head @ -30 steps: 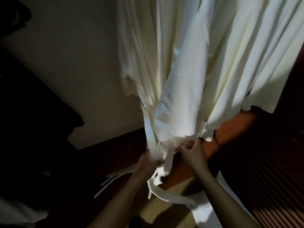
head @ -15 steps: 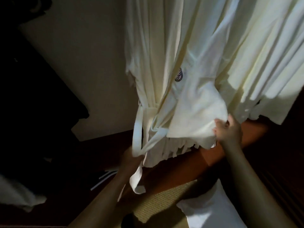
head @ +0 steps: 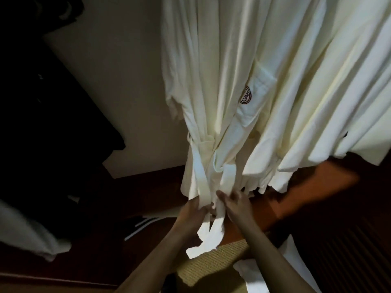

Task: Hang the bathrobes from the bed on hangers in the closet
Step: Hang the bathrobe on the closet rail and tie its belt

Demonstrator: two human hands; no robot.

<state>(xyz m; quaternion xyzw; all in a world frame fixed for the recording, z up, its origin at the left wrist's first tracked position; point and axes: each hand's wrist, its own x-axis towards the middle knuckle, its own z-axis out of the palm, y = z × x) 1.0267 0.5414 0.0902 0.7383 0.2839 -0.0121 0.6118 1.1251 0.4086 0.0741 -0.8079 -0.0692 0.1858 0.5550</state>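
My left grip (head: 193, 212) clutches the belt (head: 201, 176) of the hanging bathrobe (head: 211, 81); right grip (head: 237, 206) just beside it, blurred, can't tell its hold.

I'm reaching both bare forearms forward from the bottom of the view, and they're converging so that the hands are almost touching. My left hand (head: 193, 210) is curling its fingers round the belt (head: 200, 176), with the back of the hand facing me. My right hand (head: 234, 206) is sitting just beside it, thumb pointing up, fingers partly spread and blurring. I'm not able to tell whether it's gripping anything.
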